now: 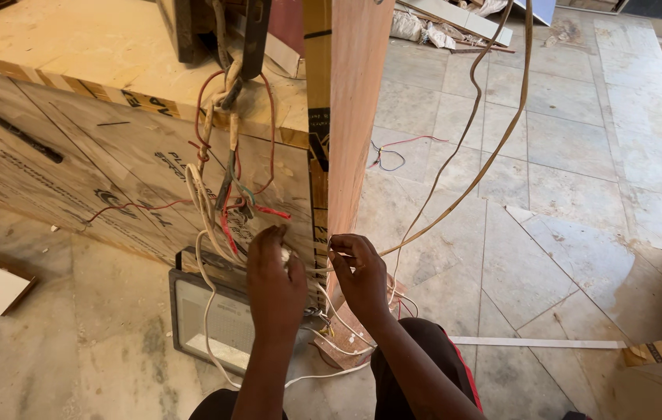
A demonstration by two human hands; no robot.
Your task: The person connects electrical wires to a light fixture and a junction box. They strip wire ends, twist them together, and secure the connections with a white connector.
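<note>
fingers of both hands look pinched on thin white wires [317, 268] at the lower front corner of the plywood bench [74, 155], left hand [276, 284] beside right hand [359, 276]; i judge i'm mid-joining them, needing a steady twist next.

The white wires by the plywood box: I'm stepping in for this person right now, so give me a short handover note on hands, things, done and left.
Left hand: pinching the white wires against the plywood box.
Right hand: pinching a thin white wire beside the upright wooden plank.
A tangle of red, green and white wires hangs from the box top. A flat flood lamp lies on the tiled floor below the hands.
Done: wire ends gathered in both hands.
Left: whether any joint is made is hidden by the fingers.
</note>
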